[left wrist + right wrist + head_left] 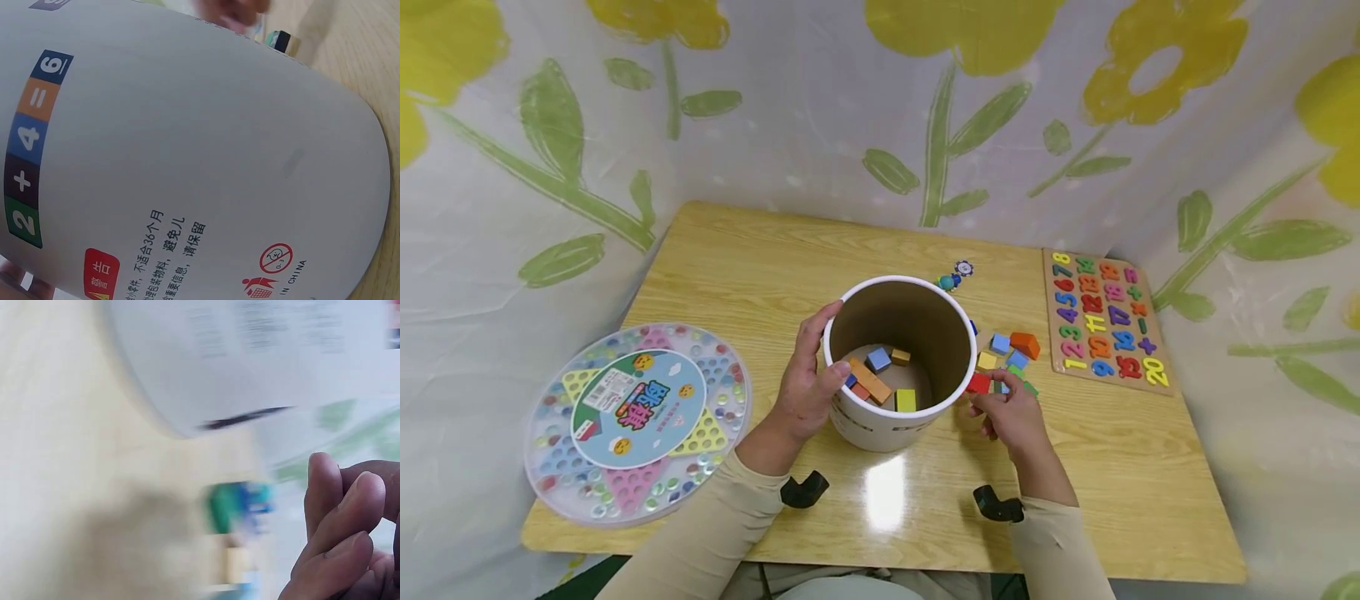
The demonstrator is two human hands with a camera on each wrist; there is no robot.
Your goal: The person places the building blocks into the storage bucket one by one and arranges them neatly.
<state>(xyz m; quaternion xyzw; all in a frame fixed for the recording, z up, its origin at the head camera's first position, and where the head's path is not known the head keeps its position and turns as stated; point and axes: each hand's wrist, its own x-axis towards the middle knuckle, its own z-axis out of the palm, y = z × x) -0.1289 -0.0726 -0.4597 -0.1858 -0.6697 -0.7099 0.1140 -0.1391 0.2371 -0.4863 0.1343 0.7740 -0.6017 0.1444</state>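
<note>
Tub [880, 432] up close | left hand [806, 387] grips it | right of it, right hand [1015, 417] curls fingers by red block [977, 383], hold unclear

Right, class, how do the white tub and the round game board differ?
The white tub is deep and open-topped; the round game board is flat. The left hand grips the tub's rim, while no hand holds the board. The tub's outside is mostly white, whereas the board shows pink, yellow, blue and green. Both are round.
</note>
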